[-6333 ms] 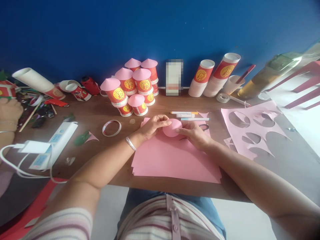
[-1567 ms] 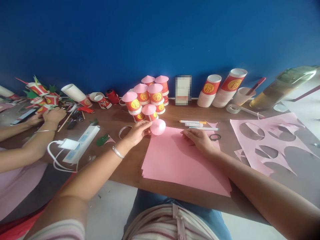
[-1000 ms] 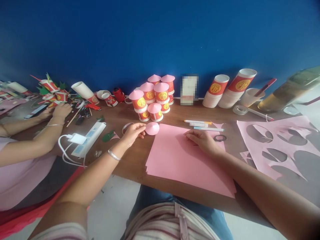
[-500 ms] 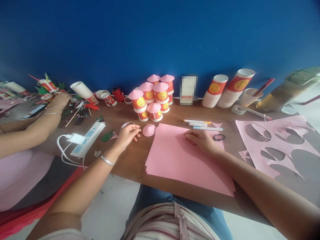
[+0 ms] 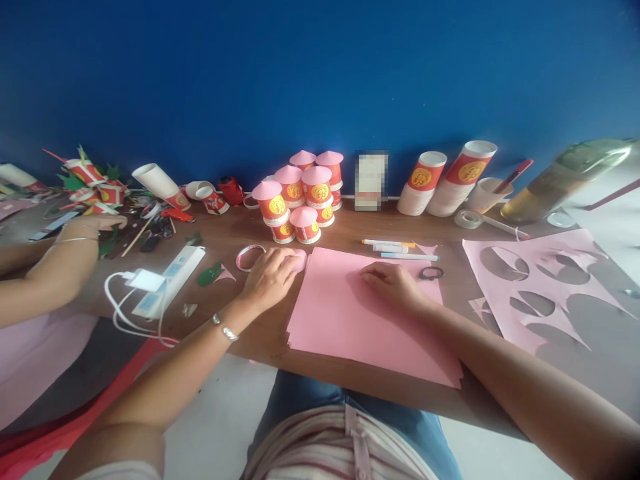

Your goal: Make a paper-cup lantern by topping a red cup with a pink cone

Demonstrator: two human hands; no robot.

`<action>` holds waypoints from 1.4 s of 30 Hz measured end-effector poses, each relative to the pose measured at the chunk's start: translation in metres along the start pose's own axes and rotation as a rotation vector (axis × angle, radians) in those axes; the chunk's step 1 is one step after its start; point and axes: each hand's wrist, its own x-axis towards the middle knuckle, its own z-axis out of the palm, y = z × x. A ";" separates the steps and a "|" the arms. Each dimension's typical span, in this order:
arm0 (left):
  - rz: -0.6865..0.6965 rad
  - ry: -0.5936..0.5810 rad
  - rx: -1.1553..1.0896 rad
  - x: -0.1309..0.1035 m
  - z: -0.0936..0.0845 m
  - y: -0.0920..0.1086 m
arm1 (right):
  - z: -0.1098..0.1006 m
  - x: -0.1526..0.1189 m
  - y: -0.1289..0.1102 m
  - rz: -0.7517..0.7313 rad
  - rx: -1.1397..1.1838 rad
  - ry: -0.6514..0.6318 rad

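My left hand (image 5: 273, 279) reaches over a small pink paper cone (image 5: 301, 260), its fingers closed on the cone's near side and hiding much of it. Behind it lies a roll of tape (image 5: 251, 258). My right hand (image 5: 393, 285) rests on a stack of pink paper sheets (image 5: 360, 333) with its fingers curled in; whatever may be under them is hidden. Just right of that hand a black loop (image 5: 431, 273) shows, perhaps a scissors handle. Farther back stand several red paper cups (image 5: 305, 223) with pink cone tops, piled together.
Markers (image 5: 395, 249) lie behind the sheets. To the right are cut-out pink paper (image 5: 505, 300), stacked cups (image 5: 423, 183), clear tape (image 5: 469, 219) and a bottle (image 5: 535, 190). At left are a power strip (image 5: 170, 280) with a cable and a co-worker's arm (image 5: 55, 267).
My left hand has moved right and down onto the pink cone, uncovering the tape roll. My right hand stays on the sheets. The view has shifted slightly; the co-worker's hand has moved nearer.
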 end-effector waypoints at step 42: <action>0.192 -0.288 -0.347 0.054 0.089 0.092 | -0.074 0.035 -0.004 -0.592 -0.826 0.316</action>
